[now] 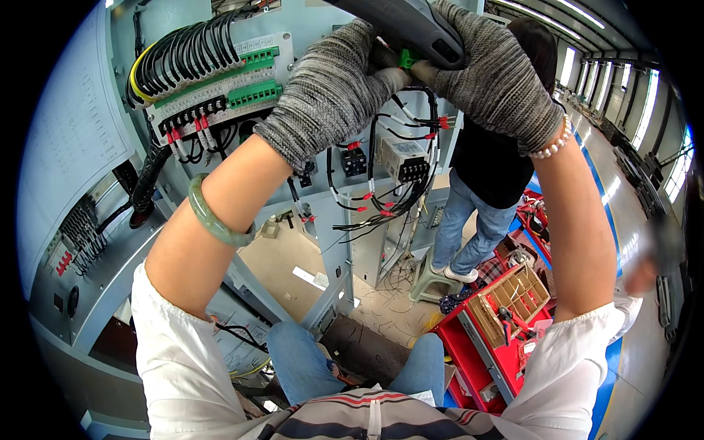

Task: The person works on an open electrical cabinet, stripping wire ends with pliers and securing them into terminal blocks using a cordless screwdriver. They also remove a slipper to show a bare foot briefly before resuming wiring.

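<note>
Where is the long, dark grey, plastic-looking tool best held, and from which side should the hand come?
Probably around its thick, rounded lower end, from the right: the tool slants up leftward out of the picture. The grey-gloved right hand is at that end; the left hand crowds the space below.

dark handheld tool (422,33) cut off by top edge, person (639,279) at far right blurred

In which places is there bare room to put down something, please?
Bare: tan floor left of the flat white strip; grey polished floor between the blue painted line and dark stacked bars. Crowded: red metal cart, and red-tipped black wires below the left grey-gloved hand.
</note>
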